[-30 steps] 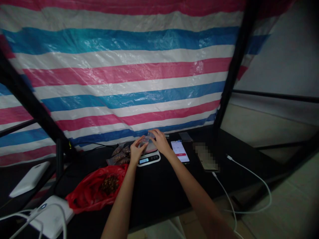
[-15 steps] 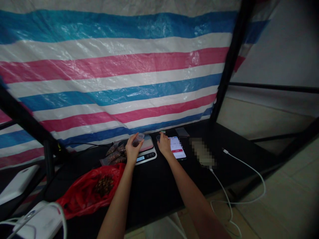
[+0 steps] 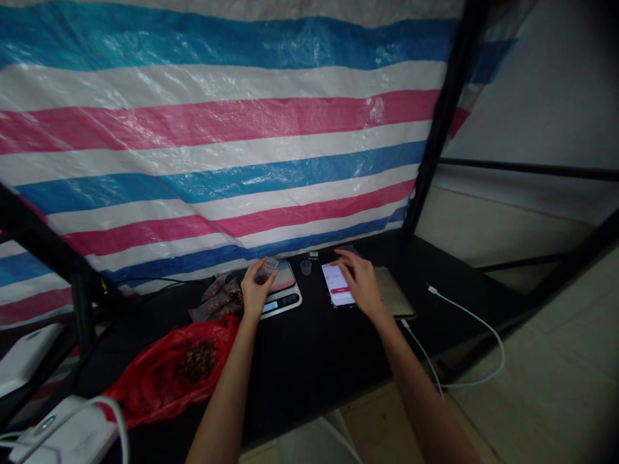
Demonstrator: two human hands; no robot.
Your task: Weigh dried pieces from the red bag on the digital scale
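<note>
My left hand (image 3: 253, 291) grips a small clear plastic cup (image 3: 266, 269) with dark contents, held just above a small digital scale (image 3: 284, 291) on the black table (image 3: 314, 361). A second small clear cup (image 3: 305, 267) stands on the table right of the scale. My right hand (image 3: 360, 282) hovers with fingers spread over a lit phone (image 3: 337, 285) and holds nothing. A tablet-like device (image 3: 394, 298) lies under and to the right of that hand.
A clear bag of brown pieces (image 3: 218, 298) lies left of the scale. A red plastic bag (image 3: 169, 367) with dark pieces sits at the front left. White power banks (image 3: 68, 438) lie at far left. A white cable (image 3: 471, 335) loops off the table's right edge. A striped tarp (image 3: 217, 142) hangs behind.
My right hand set the second cup down beside the scale, then moved right over the phone. My left hand kept its cup by the scale.
</note>
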